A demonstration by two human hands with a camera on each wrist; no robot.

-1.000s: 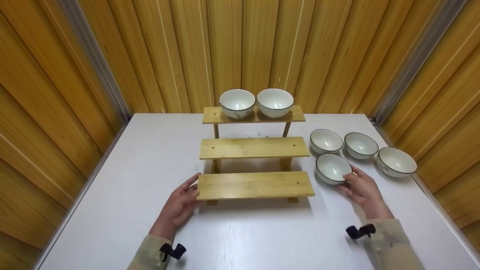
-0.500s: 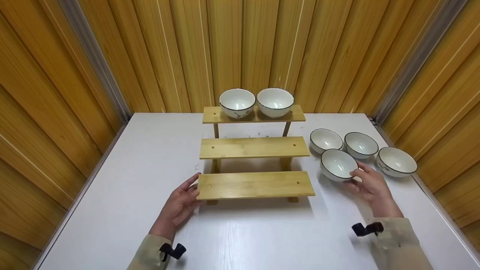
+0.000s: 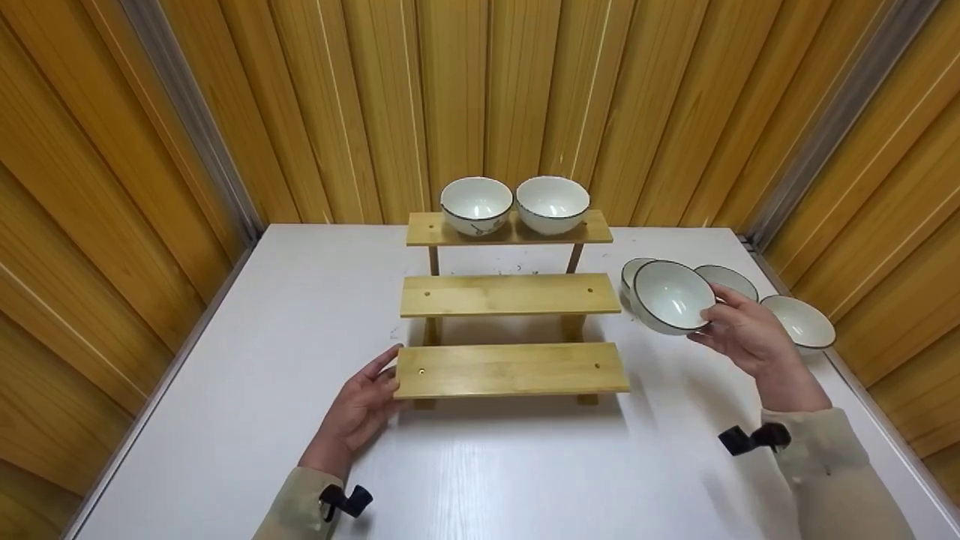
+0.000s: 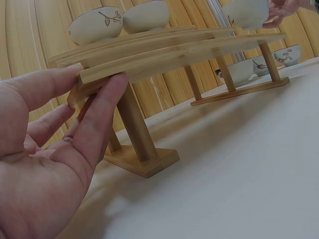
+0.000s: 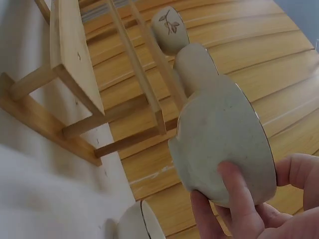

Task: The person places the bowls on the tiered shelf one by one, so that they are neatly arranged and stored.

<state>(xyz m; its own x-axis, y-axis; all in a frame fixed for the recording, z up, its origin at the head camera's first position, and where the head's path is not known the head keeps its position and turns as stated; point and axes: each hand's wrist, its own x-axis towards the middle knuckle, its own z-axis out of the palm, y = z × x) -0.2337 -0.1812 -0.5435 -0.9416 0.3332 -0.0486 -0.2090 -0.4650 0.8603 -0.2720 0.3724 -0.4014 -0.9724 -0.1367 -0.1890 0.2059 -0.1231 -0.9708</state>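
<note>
A three-tier bamboo stand (image 3: 510, 370) is on the white table, with two white bowls (image 3: 477, 205) side by side on its top tier. My left hand (image 3: 364, 409) grips the left end of the lowest tier; in the left wrist view its fingers (image 4: 102, 112) lie under the board's corner. My right hand (image 3: 750, 337) holds a dark-rimmed bowl (image 3: 671, 298) by its right side, thumb at the rim. That bowl is tilted and raised off the table, right of the middle tier. In the right wrist view, fingertips press the held bowl (image 5: 224, 134) near its foot.
Three more bowls stand on the table at the right: one (image 3: 628, 279) partly behind the held bowl, one (image 3: 727, 280) beyond my fingers, and one (image 3: 802, 322) near the table's right edge. Wood-patterned walls (image 3: 450, 90) enclose the back and sides.
My right hand has lifted the bowl up from the table and away from me, tilting it, so that it now overlaps the bowls behind. My left hand has stayed on the stand.
</note>
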